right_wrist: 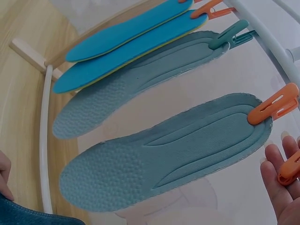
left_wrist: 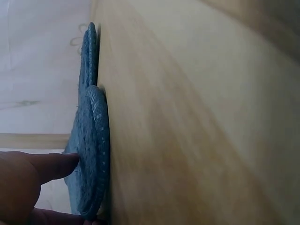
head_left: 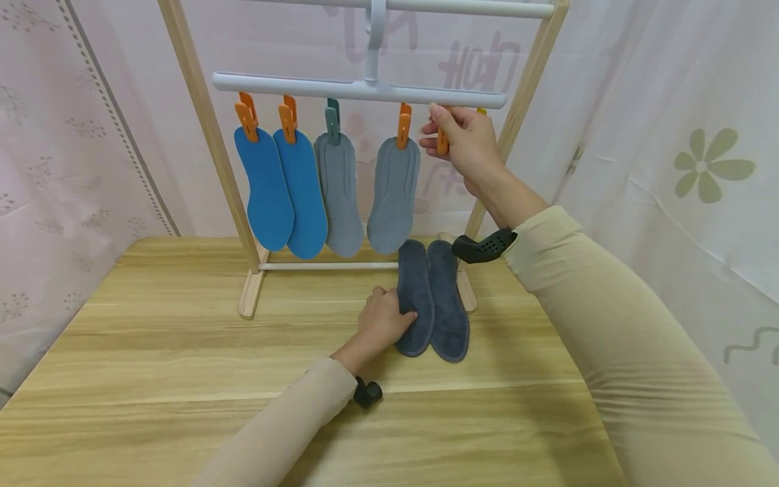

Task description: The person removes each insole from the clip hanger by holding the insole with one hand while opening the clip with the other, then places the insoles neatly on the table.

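Note:
My left hand [head_left: 382, 318] is at the near left edge of a dark grey fuzzy insole [head_left: 416, 297], thumb on its top face and fingers at its edge. In the left wrist view the thumb [left_wrist: 61, 165] presses into the pile of this insole [left_wrist: 91, 154]. A second dark grey insole [head_left: 449, 304] lies beside it. Up at the hanger's right end, my right hand [head_left: 471, 138] holds an orange clothespin [head_left: 443, 141], its thumb near the clip's upper end. This orange clothespin [right_wrist: 289, 168] rests against the fingers in the right wrist view; no insole hangs from it.
A white hanger [head_left: 292, 86] hangs on a wooden rack [head_left: 203, 128]. Two blue insoles [head_left: 263, 193] and two light grey insoles [head_left: 394, 196] hang from orange and green clips. A yellow clip [head_left: 481, 111] shows behind the right hand. The rack stands on a wooden table [head_left: 182, 379].

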A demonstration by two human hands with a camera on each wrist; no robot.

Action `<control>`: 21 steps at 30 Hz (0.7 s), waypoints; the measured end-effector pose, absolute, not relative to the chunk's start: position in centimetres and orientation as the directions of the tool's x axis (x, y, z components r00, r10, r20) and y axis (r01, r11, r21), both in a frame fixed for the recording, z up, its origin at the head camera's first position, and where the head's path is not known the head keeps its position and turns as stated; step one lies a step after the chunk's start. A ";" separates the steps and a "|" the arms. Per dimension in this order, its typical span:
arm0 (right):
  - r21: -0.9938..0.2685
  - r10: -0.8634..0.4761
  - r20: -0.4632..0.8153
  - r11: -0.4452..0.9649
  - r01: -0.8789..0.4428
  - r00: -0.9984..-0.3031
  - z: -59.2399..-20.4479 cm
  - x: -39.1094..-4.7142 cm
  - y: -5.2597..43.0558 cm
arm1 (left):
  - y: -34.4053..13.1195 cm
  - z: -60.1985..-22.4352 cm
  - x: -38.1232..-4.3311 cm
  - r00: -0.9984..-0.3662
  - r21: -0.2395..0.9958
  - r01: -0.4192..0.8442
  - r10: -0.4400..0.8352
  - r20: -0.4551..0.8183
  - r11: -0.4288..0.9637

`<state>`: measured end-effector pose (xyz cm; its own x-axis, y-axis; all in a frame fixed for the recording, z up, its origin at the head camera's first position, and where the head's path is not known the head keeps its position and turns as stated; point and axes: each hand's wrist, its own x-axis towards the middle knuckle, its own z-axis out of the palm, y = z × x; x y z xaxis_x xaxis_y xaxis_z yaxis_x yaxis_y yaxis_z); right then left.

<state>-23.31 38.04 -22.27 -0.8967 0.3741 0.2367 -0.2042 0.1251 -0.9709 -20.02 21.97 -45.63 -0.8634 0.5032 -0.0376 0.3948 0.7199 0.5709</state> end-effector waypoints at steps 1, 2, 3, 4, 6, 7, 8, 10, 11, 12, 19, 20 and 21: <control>-0.970 0.375 0.238 0.127 -0.205 -0.896 -22.3 -23.3 38.1 | 22.0 -45.6 -20.0 -0.863 0.569 0.394 0.504 -0.042 0.722; -0.971 0.376 0.238 0.128 -0.204 -0.896 -22.3 -23.2 38.1 | 22.0 -45.6 -20.0 -0.862 0.570 0.391 0.505 -0.049 0.723; -0.971 0.377 0.236 0.129 -0.201 -0.896 -22.3 -23.2 38.2 | 22.1 -45.5 -19.9 -0.861 0.572 0.388 0.505 -0.055 0.723; -0.972 0.378 0.233 0.130 -0.198 -0.896 -22.3 -23.1 38.2 | 22.1 -45.4 -19.9 -0.861 0.575 0.384 0.505 -0.060 0.722; -0.973 0.379 0.228 0.132 -0.191 -0.897 -22.4 -23.1 38.3 | 22.1 -45.4 -20.0 -0.861 0.582 0.376 0.504 -0.067 0.721; -0.973 0.380 0.225 0.134 -0.187 -0.897 -22.4 -23.1 38.3 | 22.1 -45.4 -20.1 -0.862 0.589 0.372 0.502 -0.066 0.717; -0.974 0.380 0.221 0.137 -0.182 -0.898 -22.4 -23.1 38.2 | 22.1 -45.5 -20.2 -0.864 0.596 0.369 0.500 -0.062 0.713; -0.974 0.377 0.218 0.144 -0.175 -0.900 -22.5 -23.1 38.2 | 22.0 -45.5 -20.5 -0.870 0.616 0.362 0.490 -0.045 0.700; -0.974 0.374 0.217 0.149 -0.173 -0.902 -22.5 -23.2 38.1 | 21.9 -45.5 -20.7 -0.875 0.630 0.353 0.483 -0.040 0.691; -0.973 0.371 0.215 0.155 -0.168 -0.903 -22.5 -23.2 38.1 | 21.8 -45.5 -20.8 -0.879 0.645 0.348 0.477 -0.029 0.681; -0.965 0.365 0.227 0.209 -0.158 -0.903 -22.5 -23.2 37.9 | 21.6 -44.2 -22.1 -0.893 0.784 0.292 0.449 0.018 0.548; -0.964 0.367 0.230 0.213 -0.159 -0.901 -22.5 -23.2 38.0 | 21.6 -44.0 -22.3 -0.893 0.802 0.287 0.449 0.025 0.525; -0.963 0.368 0.231 0.217 -0.158 -0.900 -22.5 -23.1 38.0 | 21.7 -43.8 -22.5 -0.892 0.818 0.282 0.450 0.032 0.501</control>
<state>-23.14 37.96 -22.53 -0.9004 0.3685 0.2311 -0.1585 0.2170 -0.9632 -22.52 21.67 -43.85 -0.8923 0.4502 0.0323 0.2824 0.5010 0.8181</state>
